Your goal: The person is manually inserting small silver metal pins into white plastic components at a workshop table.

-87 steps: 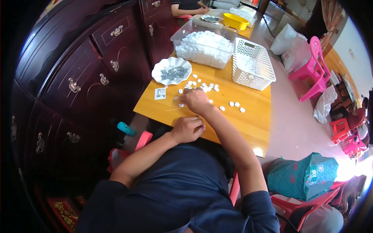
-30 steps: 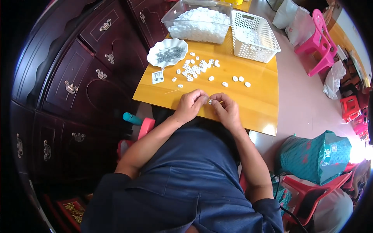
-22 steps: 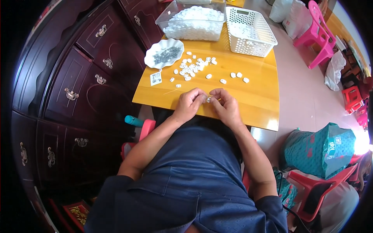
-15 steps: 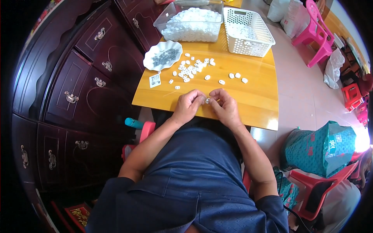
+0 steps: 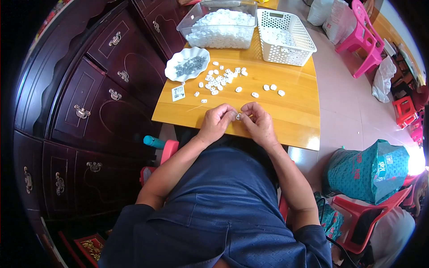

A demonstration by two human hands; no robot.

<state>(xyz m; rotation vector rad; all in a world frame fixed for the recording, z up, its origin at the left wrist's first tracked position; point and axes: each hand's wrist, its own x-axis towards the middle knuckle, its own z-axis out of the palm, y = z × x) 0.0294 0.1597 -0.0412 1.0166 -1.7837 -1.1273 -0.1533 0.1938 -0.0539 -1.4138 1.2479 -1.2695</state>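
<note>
Head camera, looking down: 2 bare hands meet over the near edge of the wooden counter (image 5: 290, 111), a small white piece (image 5: 238, 116) at their fingertips, as I follow from a distance. About 3 seconds ago my feed showed the right hand (image 5: 260, 125) out among the loose pieces (image 5: 220, 88) and the left hand (image 5: 216, 123) curled by the edge; since then both have come together in front of the person's dark blue clothing (image 5: 192, 214), and over the last 0.5 seconds they have hardly shifted. I read that as a change from picking up to close fingertip work on 1 piece, with steadiness mattering more than reach.

The right hand's grip looks closed to a pinch, thumb against the small white piece, forefinger curled above it. In the left hand's grip, thumb and forefinger nearly meet at the piece's other side; whether they pinch it or something finer, I cannot tell at this size.

Farther up the counter, the loose pieces lie scattered, 3 of them set apart to the right. A scalloped white dish (image 5: 172, 73) of dark parts (image 5: 190, 66) stands to the left, a printed card (image 5: 178, 93) just below it, a thin pale strand (image 5: 195, 108) nearer the left hand. Behind, a clear bin (image 5: 187, 23) heaped with small white items stands beside a white perforated basket (image 5: 286, 56).
</note>
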